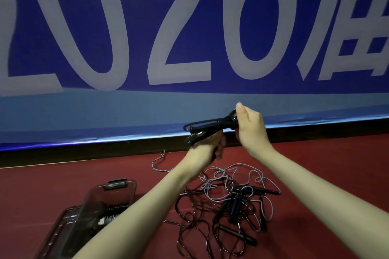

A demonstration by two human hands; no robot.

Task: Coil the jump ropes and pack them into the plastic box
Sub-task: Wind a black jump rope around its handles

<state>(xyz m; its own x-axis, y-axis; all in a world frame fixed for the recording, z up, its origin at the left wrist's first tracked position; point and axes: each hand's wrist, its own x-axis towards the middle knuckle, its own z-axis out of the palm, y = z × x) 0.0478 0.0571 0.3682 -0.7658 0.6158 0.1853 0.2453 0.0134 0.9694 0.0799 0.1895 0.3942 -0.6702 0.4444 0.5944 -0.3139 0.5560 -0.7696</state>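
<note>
- Right hand (250,130) and left hand (210,143): fingers clenched on black rope handles (212,125), raised.
- Box (105,202), floor-left: holds dark coiled ropes.
- Tangled ropes (227,202) beside it on the floor (326,166).

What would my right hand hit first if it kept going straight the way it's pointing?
Probably the blue banner behind: the right hand, gripping the black jump rope handles, points up and away with nothing visible between, though depth is unclear.

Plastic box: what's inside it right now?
The plastic box holds at least one dark coiled rope and something with a white patch. The left forearm covers its near right part, so a full count isn't possible.
</note>
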